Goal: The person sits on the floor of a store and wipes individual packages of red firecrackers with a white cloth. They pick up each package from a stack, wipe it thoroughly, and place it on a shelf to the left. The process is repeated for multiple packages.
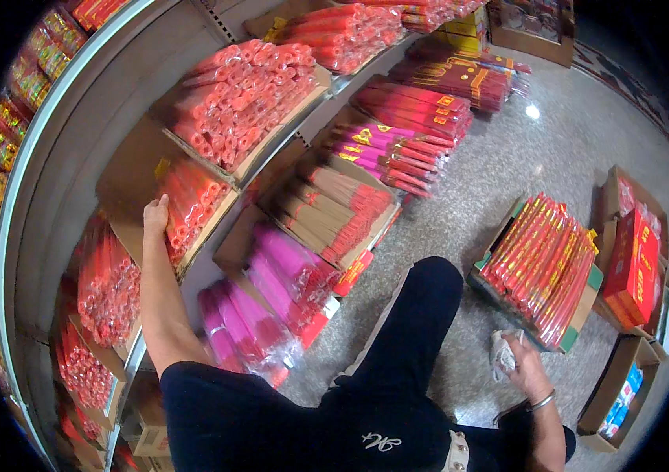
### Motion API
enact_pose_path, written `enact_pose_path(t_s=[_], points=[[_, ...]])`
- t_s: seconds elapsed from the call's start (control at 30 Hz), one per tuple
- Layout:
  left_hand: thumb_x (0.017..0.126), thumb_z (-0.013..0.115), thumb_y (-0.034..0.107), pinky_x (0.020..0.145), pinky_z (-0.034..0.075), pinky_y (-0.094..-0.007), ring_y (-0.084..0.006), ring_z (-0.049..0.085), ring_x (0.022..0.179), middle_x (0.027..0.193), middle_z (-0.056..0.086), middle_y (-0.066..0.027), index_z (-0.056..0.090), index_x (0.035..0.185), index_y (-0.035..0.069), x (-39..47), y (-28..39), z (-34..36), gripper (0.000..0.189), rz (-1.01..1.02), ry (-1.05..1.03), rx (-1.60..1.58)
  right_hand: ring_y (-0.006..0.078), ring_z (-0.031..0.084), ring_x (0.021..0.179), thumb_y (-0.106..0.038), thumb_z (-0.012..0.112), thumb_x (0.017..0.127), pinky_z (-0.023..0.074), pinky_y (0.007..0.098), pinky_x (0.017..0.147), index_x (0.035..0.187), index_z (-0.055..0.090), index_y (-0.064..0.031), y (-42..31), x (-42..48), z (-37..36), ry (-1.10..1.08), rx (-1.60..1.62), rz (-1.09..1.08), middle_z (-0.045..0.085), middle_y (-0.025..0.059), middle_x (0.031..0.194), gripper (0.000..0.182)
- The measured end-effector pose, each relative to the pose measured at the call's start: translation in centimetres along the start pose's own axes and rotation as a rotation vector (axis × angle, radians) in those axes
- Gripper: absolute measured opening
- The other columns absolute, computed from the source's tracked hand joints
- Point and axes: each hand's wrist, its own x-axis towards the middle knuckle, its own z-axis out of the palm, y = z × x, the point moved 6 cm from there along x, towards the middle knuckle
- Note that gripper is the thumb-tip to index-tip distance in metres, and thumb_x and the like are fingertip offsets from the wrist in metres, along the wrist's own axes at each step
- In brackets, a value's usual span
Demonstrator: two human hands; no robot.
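Note:
My left hand is at the left side of a small stack of plastic-wrapped red candles, which sits in a cardboard box on the shelf. Its thumb points up, and the other fingers are mostly hidden, so their grip is unclear. A crumpled white cloth is held in my right hand, low over the floor. Just beyond that hand stands an open carton filled with long red packets bearing gold writing.
Larger boxed stacks of red candles flank the small stack on the shelf. Below are incense-stick bundles and pink-wrapped bundles. My bent knee lies between shelf and carton. More boxes stand at right.

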Motion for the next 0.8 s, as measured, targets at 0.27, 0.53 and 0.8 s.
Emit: enact_pose_path(t_s=[0.27,0.53,0.8], points=[[0.091,0.041,0.020,0.072,0.050,-0.0483,-0.0343,0.062,0.082,0.088,0.063,-0.0194,0.062,0.091,0.002,-2.6,8.3,-1.5,0.028,0.511,0.197,0.925,0.0397,0.056,0.091,-0.003,0.064,0.063,0.0465,0.0449,0.080,0.124,0.045,-0.0099,1.3,-0.5,0.0,-0.047,-0.047,0.023,0.054,0.0238,0.108,0.065],[0.093,0.049,0.015,0.093,0.041,-0.0315,-0.0211,0.051,0.109,0.120,0.053,-0.0136,0.051,0.120,-0.003,-17.6,34.0,-0.7,0.032,0.781,0.263,-0.595,0.0344,0.059,0.084,-0.012,0.069,0.064,0.0473,0.0440,0.073,0.122,0.044,-0.0058,1.8,-0.6,1.0,-0.132,-0.140,-0.071,0.055,0.0164,0.095,0.063],[0.083,0.059,0.012,0.074,0.047,-0.0278,-0.0130,0.057,0.083,0.091,0.059,-0.0060,0.055,0.109,0.001,-43.4,56.5,24.2,0.028,0.848,-0.992,-0.622,0.0360,0.061,0.084,-0.017,0.068,0.071,0.0497,0.0458,0.069,0.105,0.051,-0.0055,0.4,-1.5,2.0,-0.109,-0.132,-0.173,0.056,0.0183,0.097,0.040]])
